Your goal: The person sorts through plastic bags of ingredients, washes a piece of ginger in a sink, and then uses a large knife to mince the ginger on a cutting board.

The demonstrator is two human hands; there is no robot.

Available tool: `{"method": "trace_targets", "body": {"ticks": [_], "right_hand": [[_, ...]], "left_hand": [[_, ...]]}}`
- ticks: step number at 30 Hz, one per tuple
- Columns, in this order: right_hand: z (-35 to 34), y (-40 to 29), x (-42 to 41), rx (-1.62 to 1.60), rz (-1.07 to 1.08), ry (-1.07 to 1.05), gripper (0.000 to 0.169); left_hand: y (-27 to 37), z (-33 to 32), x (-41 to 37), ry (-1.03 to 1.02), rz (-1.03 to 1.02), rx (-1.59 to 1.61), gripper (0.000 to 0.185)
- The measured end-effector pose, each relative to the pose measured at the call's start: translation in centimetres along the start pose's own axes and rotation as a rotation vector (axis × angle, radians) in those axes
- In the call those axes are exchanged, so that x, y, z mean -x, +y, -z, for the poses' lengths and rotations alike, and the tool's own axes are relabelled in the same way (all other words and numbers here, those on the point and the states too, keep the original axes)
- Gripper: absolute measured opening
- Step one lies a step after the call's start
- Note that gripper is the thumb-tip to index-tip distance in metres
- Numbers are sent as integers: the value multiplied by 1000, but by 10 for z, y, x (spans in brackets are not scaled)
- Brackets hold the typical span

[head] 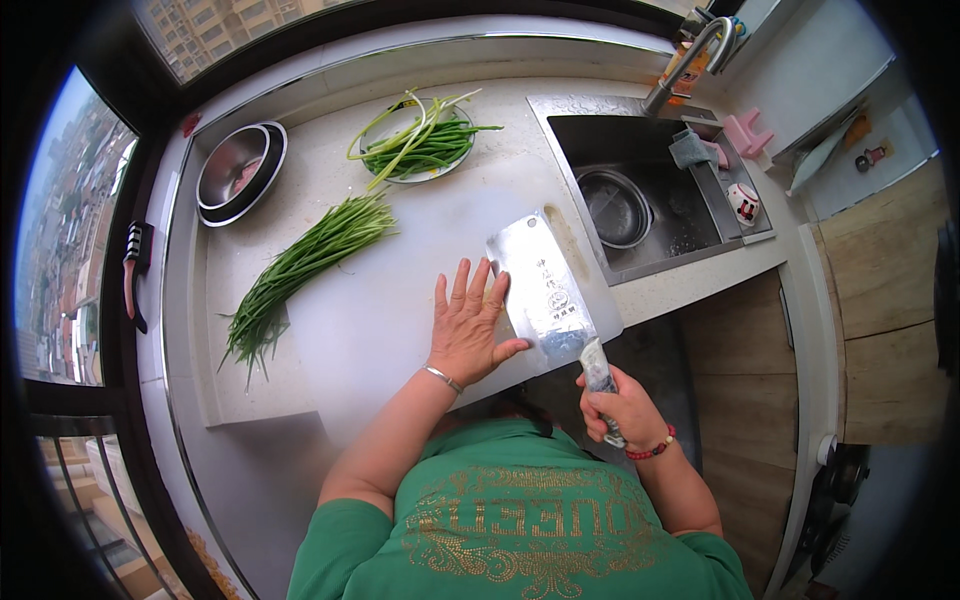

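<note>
My right hand [626, 412] grips the handle of a broad steel cleaver [536, 281], whose blade lies flat over the right part of a white cutting board [405, 277]. Flat above the board, my left hand [471, 322] has its fingers spread, thumb and forefinger close to the blade's left edge. Whether it presses on the board I cannot tell. A bundle of long green chives [311, 262] rests across the board's left edge and the worktop. Beyond the board, a plate [416, 178] holds green beans [431, 146] and pale green stalks [409, 124].
Two nested steel bowls [240, 176] with something pink inside stand at the back left. At right is a steel sink [645, 187] with a round pan [613, 208], a faucet [675, 75] and a grey cloth [691, 150]. A knife sharpener [136, 270] lies on the left ledge.
</note>
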State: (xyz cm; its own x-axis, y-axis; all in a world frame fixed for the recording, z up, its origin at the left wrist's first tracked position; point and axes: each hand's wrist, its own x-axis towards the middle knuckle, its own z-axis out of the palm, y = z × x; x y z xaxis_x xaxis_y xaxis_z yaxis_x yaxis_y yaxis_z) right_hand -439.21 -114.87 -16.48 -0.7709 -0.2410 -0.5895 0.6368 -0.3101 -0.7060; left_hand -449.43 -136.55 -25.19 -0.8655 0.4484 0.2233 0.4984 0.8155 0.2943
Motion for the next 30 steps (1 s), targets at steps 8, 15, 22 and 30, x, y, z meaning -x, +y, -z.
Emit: {"method": "trace_targets", "body": {"ticks": [8,15,22,30], "right_hand": [[0,1,4,434,202,123,26],[-1,0,-11,1585,903,268,32],[-15,-5,-18,1891,997,175,18],[-19,-13,-14,1998,1007,142,15]], "left_hand": [[-12,12,18,-11,108,-14,91],[-10,62,22,432,66,164,79],[27,63,15,-43,-151,44,69],[33,51,6,-230,-262,82,78]]}}
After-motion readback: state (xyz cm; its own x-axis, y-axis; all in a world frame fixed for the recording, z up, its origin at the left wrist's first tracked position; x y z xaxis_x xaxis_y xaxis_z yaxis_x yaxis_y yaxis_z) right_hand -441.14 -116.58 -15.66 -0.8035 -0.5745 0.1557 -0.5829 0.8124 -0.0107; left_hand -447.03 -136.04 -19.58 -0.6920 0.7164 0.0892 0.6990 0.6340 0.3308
